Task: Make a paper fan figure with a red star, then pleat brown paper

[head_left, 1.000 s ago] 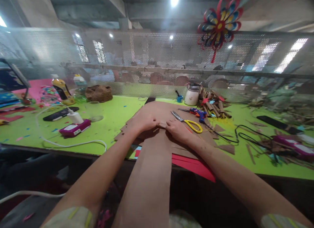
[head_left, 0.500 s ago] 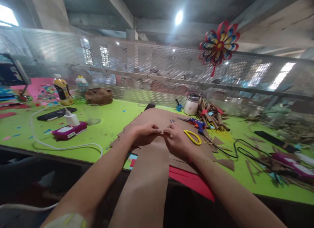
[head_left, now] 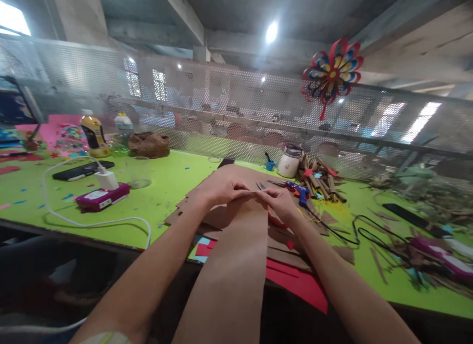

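At the far end of the brown strip, we find both hands pinching. Left hand: thumb and fingers closed on the far edge, palm side turned inward. Right hand: same edge, thumb and fingers closed on it just beside the left, fingers pointing inward. We note a small gap between the two sets of fingertips; how firmly they press, we cannot tell.

Both forearms reach forward from the lower corners and converge at the edge, wrists slightly bent. From the pinch the strip runs back toward us, between the arms and past the near edge of the green table.

Under the hands: a stack of brown sheets, with a red sheet jutting out toward us on the right. Just beyond the right fingers, we see the blades of scissors, the rest hidden. Near them, a glue gun.

Farther out, right: a white jar and brown rolls. Left: a clear cup, a purple power strip bearing a white plug, a phone. Behind all, a mesh screen.
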`<act>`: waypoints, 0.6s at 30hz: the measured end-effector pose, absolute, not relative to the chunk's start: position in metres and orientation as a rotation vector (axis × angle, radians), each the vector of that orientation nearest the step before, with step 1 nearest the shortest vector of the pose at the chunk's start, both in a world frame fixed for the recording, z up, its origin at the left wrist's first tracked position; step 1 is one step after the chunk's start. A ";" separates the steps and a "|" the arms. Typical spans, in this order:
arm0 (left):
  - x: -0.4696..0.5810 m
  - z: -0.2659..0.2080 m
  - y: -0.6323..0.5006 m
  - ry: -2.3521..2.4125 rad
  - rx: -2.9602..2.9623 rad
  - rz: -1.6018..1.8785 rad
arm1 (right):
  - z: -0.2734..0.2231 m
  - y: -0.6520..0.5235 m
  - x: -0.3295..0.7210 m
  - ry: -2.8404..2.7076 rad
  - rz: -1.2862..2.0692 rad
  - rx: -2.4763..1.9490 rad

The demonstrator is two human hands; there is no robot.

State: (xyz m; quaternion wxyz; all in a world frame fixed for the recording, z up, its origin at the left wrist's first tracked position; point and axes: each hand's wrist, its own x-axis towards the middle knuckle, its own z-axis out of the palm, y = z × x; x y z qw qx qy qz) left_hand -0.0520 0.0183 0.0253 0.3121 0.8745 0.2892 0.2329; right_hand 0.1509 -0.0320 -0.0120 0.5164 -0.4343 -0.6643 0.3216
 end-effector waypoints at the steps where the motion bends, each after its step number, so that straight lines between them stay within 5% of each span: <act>1: -0.051 0.026 0.018 0.752 2.349 0.616 | -0.011 -0.032 0.152 -1.597 0.743 -1.050; 18: -0.042 0.019 0.009 0.773 2.315 0.677 | -0.001 -0.036 0.161 -1.780 0.499 -1.078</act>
